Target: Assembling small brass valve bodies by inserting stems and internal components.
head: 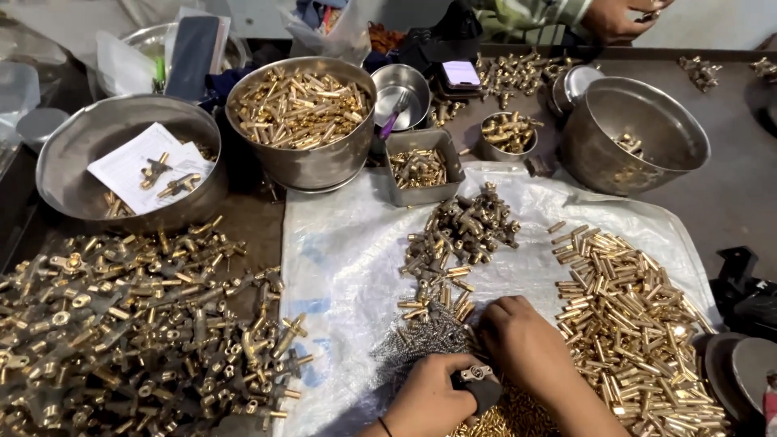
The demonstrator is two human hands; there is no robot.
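Lower edge crops both wrists; right hand [526,344] covers part of the grey coiled-spring heap [409,344]; another person's hand [617,18] cut off, upper right

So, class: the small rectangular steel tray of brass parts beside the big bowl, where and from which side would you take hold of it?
Probably grip the rectangular steel tray by its near long rim, coming from the plastic sheet side. That edge faces open sheet, while the big bowl of brass pins crowds its left and a steel cup stands behind it.
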